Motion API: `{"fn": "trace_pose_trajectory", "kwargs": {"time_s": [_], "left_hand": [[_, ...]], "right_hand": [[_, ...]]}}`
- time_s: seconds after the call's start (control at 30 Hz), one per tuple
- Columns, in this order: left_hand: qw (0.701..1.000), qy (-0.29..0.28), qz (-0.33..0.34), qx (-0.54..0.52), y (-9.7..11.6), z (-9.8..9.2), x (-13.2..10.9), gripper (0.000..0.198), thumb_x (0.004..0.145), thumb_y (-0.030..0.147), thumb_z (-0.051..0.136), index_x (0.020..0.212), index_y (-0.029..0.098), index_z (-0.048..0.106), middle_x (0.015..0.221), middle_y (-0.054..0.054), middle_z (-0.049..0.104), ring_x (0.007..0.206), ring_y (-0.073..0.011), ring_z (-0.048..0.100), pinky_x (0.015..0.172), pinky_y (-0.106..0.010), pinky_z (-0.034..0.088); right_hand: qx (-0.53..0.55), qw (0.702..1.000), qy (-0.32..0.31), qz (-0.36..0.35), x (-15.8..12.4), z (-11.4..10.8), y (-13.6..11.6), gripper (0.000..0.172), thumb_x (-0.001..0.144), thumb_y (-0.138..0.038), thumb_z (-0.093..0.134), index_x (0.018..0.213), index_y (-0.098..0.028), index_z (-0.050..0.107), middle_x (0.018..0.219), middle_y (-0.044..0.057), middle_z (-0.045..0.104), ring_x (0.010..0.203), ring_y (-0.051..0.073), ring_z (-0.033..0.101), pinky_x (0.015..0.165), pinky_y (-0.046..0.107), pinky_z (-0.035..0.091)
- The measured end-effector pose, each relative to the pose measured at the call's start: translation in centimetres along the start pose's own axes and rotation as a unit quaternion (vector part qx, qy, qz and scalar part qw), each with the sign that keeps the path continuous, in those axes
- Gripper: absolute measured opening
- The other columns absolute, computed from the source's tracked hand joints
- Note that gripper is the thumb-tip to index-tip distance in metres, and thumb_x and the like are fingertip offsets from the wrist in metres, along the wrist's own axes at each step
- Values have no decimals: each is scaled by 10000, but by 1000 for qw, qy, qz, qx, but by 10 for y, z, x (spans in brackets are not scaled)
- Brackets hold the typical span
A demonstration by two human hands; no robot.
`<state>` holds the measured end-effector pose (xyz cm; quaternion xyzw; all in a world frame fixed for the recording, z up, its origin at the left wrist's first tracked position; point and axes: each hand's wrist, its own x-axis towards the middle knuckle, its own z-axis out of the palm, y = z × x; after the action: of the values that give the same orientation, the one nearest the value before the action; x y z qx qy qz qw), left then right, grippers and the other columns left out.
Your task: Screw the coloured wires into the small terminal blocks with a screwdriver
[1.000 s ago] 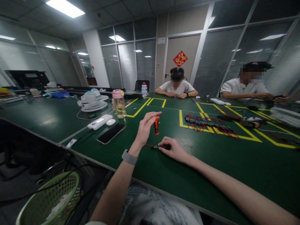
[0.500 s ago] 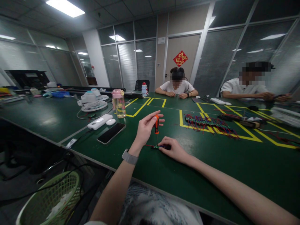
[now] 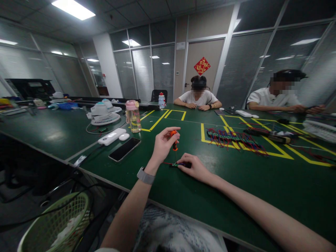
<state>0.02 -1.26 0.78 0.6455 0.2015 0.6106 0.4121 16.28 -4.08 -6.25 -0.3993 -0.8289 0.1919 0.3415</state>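
My left hand point(image 3: 163, 144) is closed round the orange and black handle of a screwdriver point(image 3: 175, 147). The tool stands nearly upright, its thin shaft reaching down to a small green circuit board point(image 3: 174, 165) on the table. Whether the tip sits in a screw is too small to tell. With thumb and fingers pinched, my right hand point(image 3: 195, 168) holds the board at its right end, where dark wires or a dark part show under the fingers. A red wire point(image 3: 167, 163) runs off the board's left side.
Left of my hands lie a phone point(image 3: 125, 149), a white power bank point(image 3: 112, 136) and a small white case point(image 3: 124, 137). A drink bottle point(image 3: 133, 117) stands behind them. Rows of wired circuit boards point(image 3: 236, 139) lie to the right on the green table point(image 3: 168, 196). Two people sit across.
The fingers of my left hand have gone from stretched out beside the screwdriver handle to curled round its top. My right hand and the circuit board stay in place.
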Motion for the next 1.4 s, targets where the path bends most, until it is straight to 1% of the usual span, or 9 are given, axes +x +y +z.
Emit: {"fn": "trace_pose_trajectory", "kwargs": {"time_s": [0.2,0.3,0.5,0.63,0.73,0.9,1.1,1.27,1.4], "left_hand": [[999,-17,-12,-50,-1,-1,1,321,885,339,471,1137,210,622,1175,-84,587,968,-182,606,777,-301,518],[997,-18,-36,-68,-1,0,1,372,854,345,530,1194,204,578,1070,-81,638,865,-178,638,719,-315,536],[992,100,34,68,-2,-4,2,168,778,312,639,868,185,704,890,-31,636,827,-123,593,737,-227,487],[999,26,-7,-36,-4,-3,3,311,873,327,478,1100,196,646,1130,-77,601,958,-177,601,772,-290,515],[998,-18,-31,-50,-3,-1,1,358,846,327,536,1179,207,591,1041,-69,627,845,-163,622,710,-295,527],[996,21,28,80,1,-2,1,228,790,302,629,989,212,692,1006,-45,595,919,-140,573,787,-238,478],[997,-51,-26,-53,-1,0,0,358,882,318,479,1218,228,566,1165,-81,589,952,-185,608,793,-331,516],[999,13,9,45,1,-2,0,248,753,289,670,985,202,680,921,-34,621,804,-127,584,714,-238,490],[1000,2,11,-6,0,-2,2,245,851,311,530,1024,223,680,1163,-60,571,1034,-182,560,825,-275,488]], "right_hand": [[-1,1000,-4,5,0,-1,-2,142,807,-203,599,884,-164,711,808,44,598,712,135,558,660,257,452],[-1,1000,-4,5,0,-1,-3,139,810,-209,599,879,-167,712,807,44,600,715,137,556,664,262,455],[-2,1000,-1,0,0,-1,-3,149,815,-210,592,888,-172,716,801,44,603,709,134,558,653,257,448],[-3,1000,-1,3,0,-1,-2,143,805,-193,599,882,-162,716,798,44,602,698,130,556,642,251,442],[-2,1000,2,-1,1,-1,-2,134,797,-189,607,869,-159,716,790,40,601,698,128,557,641,247,443],[6,1000,1,5,1,-1,-2,134,785,-184,618,872,-161,717,795,43,611,703,132,563,645,252,452],[10,1000,2,6,1,-1,-1,139,776,-178,624,877,-166,718,799,42,614,710,135,564,648,255,453],[7,1000,3,5,1,0,0,138,776,-186,627,875,-177,723,790,36,612,716,137,566,647,253,450],[6,1000,1,9,1,-1,-1,142,779,-187,624,879,-171,723,799,39,613,720,137,570,653,254,449]]}}
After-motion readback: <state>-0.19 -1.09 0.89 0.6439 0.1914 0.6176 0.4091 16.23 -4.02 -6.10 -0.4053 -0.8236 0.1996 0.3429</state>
